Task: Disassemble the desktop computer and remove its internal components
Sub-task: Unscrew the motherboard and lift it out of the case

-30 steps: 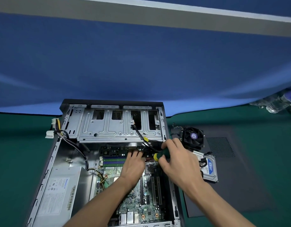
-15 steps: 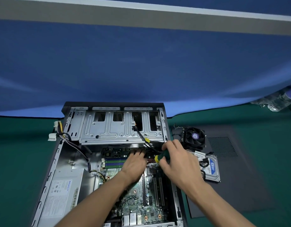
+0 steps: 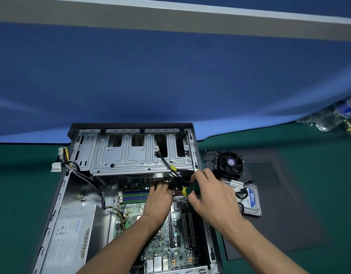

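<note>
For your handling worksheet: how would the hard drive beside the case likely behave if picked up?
The hard drive is probably stiff and heavy for its size, being a metal slab. It lies flat, so unlikely to roll. Its loose cables would likely dangle.

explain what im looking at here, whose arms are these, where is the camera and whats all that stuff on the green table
The camera sits on a person's head, looking forward and down, so the two bare arms are that person's own. There is no robot. They lean over an open desktop computer case lying on its side on a green table, with a blue cloth backdrop behind. Inside you see the green motherboard, a grey power supply and a metal drive cage. The right hand grips a green and yellow screwdriver; where its tip goes is hidden. The left hand rests fingers on the board's far edge. To the right, already taken out, lie a cooling fan and a hard drive on the dark side panel.
</note>
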A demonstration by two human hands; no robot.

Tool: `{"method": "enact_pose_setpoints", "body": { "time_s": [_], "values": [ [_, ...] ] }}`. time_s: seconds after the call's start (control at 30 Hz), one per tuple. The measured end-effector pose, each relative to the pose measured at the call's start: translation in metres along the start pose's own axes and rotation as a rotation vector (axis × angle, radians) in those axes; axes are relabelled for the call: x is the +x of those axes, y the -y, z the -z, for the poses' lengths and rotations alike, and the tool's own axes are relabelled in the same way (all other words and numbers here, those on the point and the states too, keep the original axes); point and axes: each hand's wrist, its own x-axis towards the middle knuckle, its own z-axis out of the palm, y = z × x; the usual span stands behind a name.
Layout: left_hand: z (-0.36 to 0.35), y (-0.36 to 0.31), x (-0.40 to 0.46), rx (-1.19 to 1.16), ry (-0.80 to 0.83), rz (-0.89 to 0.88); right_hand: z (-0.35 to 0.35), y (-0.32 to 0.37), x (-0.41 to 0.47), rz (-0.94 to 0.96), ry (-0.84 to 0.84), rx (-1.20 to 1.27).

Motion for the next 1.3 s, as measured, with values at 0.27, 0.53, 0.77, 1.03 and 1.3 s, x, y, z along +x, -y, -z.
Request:
{"method": "enact_pose_setpoints", "body": {
  "time_s": [0.27, 0.53, 0.77, 1.03, 1.3],
  "values": [
    [0.006, -0.018, 0.001, -0.005, 0.056, 0.161, -0.002, -0.001, -0.001, -0.002, -0.017, 0.02],
    [0.006, -0.033, 0.009, -0.031, 0.088, 0.356, -0.008, -0.001, -0.001, -0.014, -0.029, 0.04],
    [0.004, -0.037, 0.016, -0.066, 0.106, 0.409, -0.011, 0.0, 0.001, -0.022, -0.017, 0.041],
    [0.005, -0.03, 0.015, -0.003, 0.117, 0.312, -0.008, 0.003, 0.001, -0.014, -0.003, 0.028],
    [-0.002, -0.023, 0.004, -0.078, 0.045, 0.249, -0.002, 0.023, 0.002, 0.017, 0.171, -0.254]
  ]
}}
